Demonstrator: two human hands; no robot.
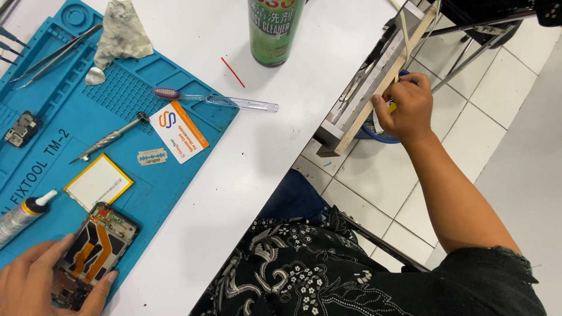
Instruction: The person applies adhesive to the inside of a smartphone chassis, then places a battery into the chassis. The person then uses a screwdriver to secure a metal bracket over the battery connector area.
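On the white worktop [281, 129] lies a blue repair mat [70, 146] bearing an opened phone [96, 246]; the left hand [35, 281] steadies it, fingers spread along its edges. Beside the worktop, the right hand [407, 105] reaches an open drawer [374, 82], fingers curled about a small yellow object [393, 105].

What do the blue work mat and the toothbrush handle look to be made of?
Work mat: probably silicone or soft rubber, matte blue with moulded ribs and trays. Toothbrush handle: clear hard plastic; the white table shows through it and it glints.
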